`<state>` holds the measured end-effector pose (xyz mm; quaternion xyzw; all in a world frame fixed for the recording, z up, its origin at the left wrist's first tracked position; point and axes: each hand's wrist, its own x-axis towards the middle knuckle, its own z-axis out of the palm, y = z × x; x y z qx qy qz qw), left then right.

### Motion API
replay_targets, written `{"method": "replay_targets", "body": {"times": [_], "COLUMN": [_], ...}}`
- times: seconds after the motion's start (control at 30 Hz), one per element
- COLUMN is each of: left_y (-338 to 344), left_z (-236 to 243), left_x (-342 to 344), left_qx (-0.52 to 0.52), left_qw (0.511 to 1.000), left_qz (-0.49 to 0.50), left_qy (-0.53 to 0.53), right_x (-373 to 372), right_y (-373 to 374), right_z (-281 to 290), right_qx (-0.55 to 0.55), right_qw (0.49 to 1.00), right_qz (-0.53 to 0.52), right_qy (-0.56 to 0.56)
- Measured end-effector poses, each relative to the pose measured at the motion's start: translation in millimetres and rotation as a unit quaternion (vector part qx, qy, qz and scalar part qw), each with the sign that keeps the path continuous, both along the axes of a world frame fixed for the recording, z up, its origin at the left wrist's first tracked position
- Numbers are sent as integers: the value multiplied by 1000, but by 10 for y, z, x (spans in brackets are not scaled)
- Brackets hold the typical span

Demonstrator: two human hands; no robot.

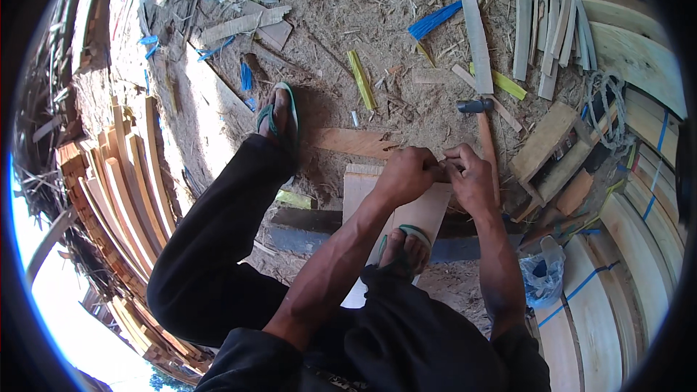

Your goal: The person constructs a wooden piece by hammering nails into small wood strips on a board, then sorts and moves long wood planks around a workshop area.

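My left hand [405, 176] and my right hand [470, 180] meet above the far end of a pale wooden board [422, 210]. The fingers of both are closed and pinched together, fingertips nearly touching. Whatever lies between them is too small and too hidden to make out. My sandalled foot [405, 250] rests on the board, which lies across a dark beam [305, 239]. Just right of my right hand a hammer [486, 134] with a wooden handle and dark head lies on the ground.
An open wooden box [555, 152] with small things inside stands to the right, beside tangled rope [610, 112]. Plank stacks line the right, near a clear plastic bag [543, 276]. Stacked strips [131, 189] stand at left. Wood offcuts [247, 23] litter the sandy ground.
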<state>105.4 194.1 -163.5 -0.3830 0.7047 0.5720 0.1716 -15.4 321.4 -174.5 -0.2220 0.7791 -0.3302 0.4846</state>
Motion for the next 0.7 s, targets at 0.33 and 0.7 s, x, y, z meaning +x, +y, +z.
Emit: {"method": "replay_targets", "body": {"times": [0.33,0.7], "left_y": [103,123], "left_z": [-74,7], "left_x": [-127,-186], "left_qx": [-20,-13], "left_qw": [999,997], "left_qz": [-39,-33], "left_qy": [-17,-65], "right_x": [-115,-411], "right_y": [251,2666], "right_z": [-5,-299], "right_qx": [-188,307], "right_qw": [974,694], "right_qz": [-50,-386], "right_qy": [114,525]}}
